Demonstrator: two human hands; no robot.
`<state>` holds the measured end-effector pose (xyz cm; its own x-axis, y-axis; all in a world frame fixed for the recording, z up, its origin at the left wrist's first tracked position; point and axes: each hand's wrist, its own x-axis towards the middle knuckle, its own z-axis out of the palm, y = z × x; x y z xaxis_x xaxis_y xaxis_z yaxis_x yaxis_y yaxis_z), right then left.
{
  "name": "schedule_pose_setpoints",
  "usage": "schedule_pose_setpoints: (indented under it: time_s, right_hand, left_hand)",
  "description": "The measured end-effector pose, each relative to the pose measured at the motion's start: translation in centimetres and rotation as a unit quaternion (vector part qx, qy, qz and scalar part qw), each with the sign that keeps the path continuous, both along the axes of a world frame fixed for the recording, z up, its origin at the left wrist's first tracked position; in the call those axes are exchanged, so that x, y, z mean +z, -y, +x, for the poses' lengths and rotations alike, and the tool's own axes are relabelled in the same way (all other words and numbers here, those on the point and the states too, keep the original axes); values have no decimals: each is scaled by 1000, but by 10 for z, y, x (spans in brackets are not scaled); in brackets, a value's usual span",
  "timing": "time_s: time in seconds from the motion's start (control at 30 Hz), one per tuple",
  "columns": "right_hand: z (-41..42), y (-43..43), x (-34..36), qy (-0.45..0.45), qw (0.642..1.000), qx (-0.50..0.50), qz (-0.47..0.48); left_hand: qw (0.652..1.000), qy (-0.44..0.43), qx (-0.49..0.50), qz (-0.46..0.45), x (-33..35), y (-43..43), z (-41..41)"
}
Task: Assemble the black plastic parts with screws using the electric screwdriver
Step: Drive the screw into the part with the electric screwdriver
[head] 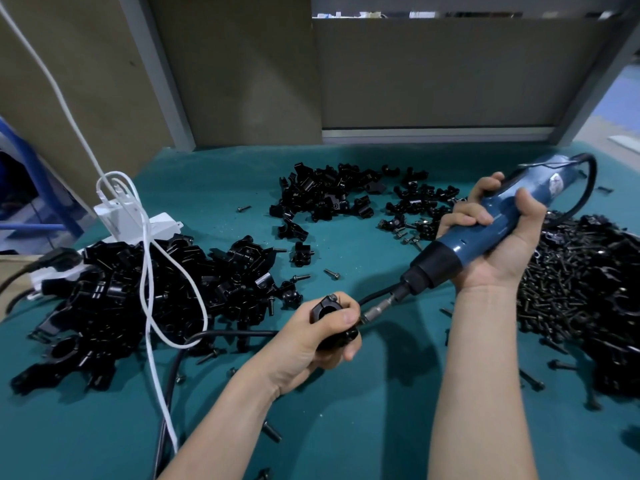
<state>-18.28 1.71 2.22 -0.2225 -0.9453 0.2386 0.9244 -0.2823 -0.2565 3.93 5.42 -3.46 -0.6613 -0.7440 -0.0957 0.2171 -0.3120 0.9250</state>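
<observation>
My left hand (313, 336) grips a black plastic clamp part (329, 310) just above the green table, with a screw head showing on its top. My right hand (498, 237) is wrapped round the blue electric screwdriver (491, 223), which slants down to the left. Its metal bit (375, 310) meets the side of the held part by my left fingers. Loose black screws form a big heap (568, 282) under and right of my right forearm.
A pile of black parts (114, 292) lies at left, crossed by a white cable (149, 271) from a white power strip (138, 221). More parts (332, 195) sit at the back centre. The screwdriver's black cord (180, 362) runs across the green mat (363, 410).
</observation>
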Motion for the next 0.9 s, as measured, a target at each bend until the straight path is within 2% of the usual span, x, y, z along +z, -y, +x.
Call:
schedule_pose_setpoints:
  time_s: [0.17,0.43,0.9]
  right_hand:
    - [5,1,2,27,998,46,-40]
    - [5,1,7,-42,995,51,-71]
    - [13,2,12,-59,995,47,-62]
  left_hand:
    - [1000,4,0,-7,1,0,0]
    - [999,40,6,-11,-3,1,0]
    - [999,35,41,1,-5,2,0]
